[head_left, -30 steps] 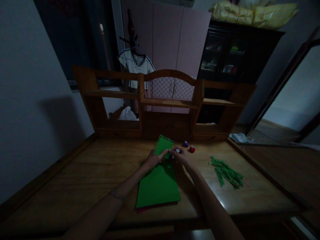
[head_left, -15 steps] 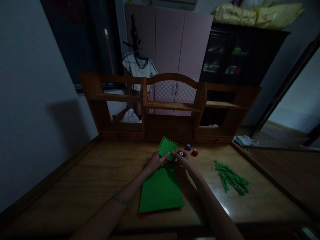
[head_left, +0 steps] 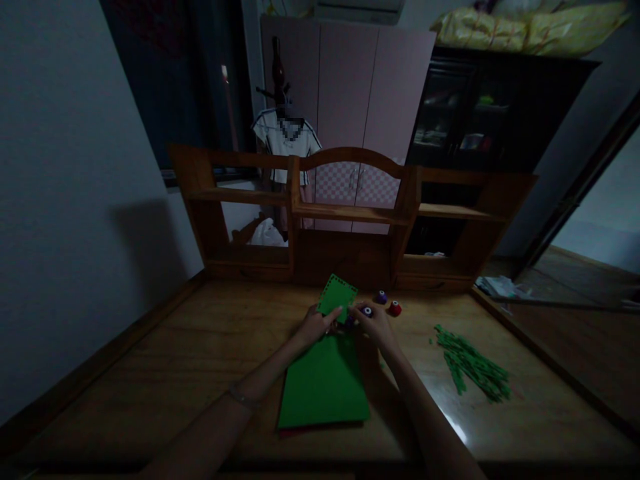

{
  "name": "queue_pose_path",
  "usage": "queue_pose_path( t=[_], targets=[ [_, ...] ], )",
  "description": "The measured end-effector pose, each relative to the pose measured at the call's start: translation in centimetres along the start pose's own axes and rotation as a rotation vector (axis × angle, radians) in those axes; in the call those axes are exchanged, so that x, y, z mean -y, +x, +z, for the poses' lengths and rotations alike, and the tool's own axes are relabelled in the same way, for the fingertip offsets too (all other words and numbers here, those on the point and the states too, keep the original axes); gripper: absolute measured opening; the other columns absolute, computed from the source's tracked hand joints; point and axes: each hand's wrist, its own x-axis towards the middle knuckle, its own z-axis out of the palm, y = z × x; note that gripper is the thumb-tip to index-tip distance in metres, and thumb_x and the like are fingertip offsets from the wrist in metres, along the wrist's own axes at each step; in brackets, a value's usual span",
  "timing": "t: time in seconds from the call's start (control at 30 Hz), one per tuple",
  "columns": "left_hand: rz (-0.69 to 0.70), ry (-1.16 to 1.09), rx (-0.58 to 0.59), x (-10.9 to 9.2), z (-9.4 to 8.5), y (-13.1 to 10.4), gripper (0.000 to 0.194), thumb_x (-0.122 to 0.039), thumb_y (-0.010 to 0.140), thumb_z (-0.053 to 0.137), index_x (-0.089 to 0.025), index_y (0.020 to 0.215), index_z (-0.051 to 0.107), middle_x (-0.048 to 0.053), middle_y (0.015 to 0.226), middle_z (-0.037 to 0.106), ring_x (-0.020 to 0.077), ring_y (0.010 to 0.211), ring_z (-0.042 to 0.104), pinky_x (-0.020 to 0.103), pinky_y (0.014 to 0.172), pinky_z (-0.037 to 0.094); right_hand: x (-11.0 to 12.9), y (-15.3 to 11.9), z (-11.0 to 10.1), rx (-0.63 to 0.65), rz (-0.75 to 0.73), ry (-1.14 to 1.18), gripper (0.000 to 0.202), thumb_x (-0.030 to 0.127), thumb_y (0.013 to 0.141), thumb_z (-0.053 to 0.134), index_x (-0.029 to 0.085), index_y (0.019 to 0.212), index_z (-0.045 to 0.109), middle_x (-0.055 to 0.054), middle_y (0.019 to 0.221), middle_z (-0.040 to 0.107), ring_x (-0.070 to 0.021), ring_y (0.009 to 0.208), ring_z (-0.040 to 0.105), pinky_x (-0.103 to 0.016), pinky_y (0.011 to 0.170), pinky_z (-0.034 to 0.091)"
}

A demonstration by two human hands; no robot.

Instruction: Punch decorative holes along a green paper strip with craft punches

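Your two forearms run up from the lower edge and meet over the middle of the table (head_left: pixel 150 373). Your left hand (head_left: pixel 314 325) lies palm down, fingers curled, thumb and forefinger pinching the lower edge of a small green sheet (head_left: pixel 339 296). That sheet stands tilted up off the table, its border lined with punched holes. A thin bracelet (head_left: pixel 242 398) sits on your left wrist.

Your right hand (head_left: pixel 375 322) is just right of the left, fingertips nearly touching it, fingers closed around a small purple punch (head_left: pixel 366 311) at the sheet's right edge. The light is too dim to tell whether the punch bites the sheet.

Below both hands a large green sheet (head_left: pixel 325 387) lies flat, with a reddish sheet edge showing under its near side. Just beyond your right hand stand a second purple punch (head_left: pixel 383 297) and a red punch (head_left: pixel 395 308), close together, apart from your fingers. A heap of green strips (head_left: pixel 473 365) lies well to the right. A wooden shelf (head_left: pixel 350 213) stands along the far edge of the table.
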Motion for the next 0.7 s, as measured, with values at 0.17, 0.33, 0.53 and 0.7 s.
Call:
queue_pose_path(
  t=[0.17, 0.33, 0.53, 0.7],
  targets=[
    [-0.004, 0.005, 0.023, 0.3, -0.1, 0.1, 0.044, -0.051, 0.08, 0.046, -0.018, 0.051, 0.05, -0.003, 0.042, 0.045, 0.0111, 0.046, 0.047, 0.022, 0.056, 0.04, 0.5, 0.1, -0.1, 0.029, 0.05, 0.048, 0.035, 0.048, 0.068, 0.064, 0.014, 0.072, 0.067, -0.005, 0.067, 0.065, -0.0177, 0.063, 0.059, -0.027, 0.058, 0.043],
    [-0.036, -0.046, 0.039, 0.2, -0.2, 0.1, 0.044, -0.051, 0.079, 0.047, -0.017, 0.051, 0.05, -0.003, 0.041, 0.045, 0.0115, 0.045, 0.045, 0.023, 0.052, 0.038, 0.7, -0.1, 0.1, 0.067, 0.035, 0.102, 0.033, 0.046, 0.064, 0.068, 0.014, 0.073, 0.067, -0.005, 0.068, 0.065, -0.017, 0.062, 0.058, -0.027, 0.058, 0.043],
    [-0.033, -0.068, 0.036, -0.5, 0.0, -0.1, 0.04, -0.049, 0.077, 0.051, -0.018, 0.052, 0.053, -0.002, 0.042, 0.046, 0.012, 0.046, 0.045, 0.023, 0.054, 0.038, 0.8, -0.1, 0.0, 0.073, 0.043, 0.122, 0.029, 0.043, 0.067, 0.065, 0.014, 0.072, 0.066, -0.004, 0.069, 0.064, -0.0164, 0.063, 0.057, -0.027, 0.06, 0.043],
    [-0.038, -0.067, 0.01, -0.8, 0.1, -0.4, 0.041, -0.049, 0.077, 0.051, -0.016, 0.053, 0.055, -0.001, 0.043, 0.045, 0.0113, 0.044, 0.042, 0.024, 0.05, 0.036, 0.6, 0.1, 0.0, 0.058, 0.026, 0.115, 0.028, 0.042, 0.066, 0.065, 0.014, 0.069, 0.065, -0.003, 0.064, 0.061, -0.0156, 0.059, 0.055, -0.026, 0.057, 0.042]
  ],
)
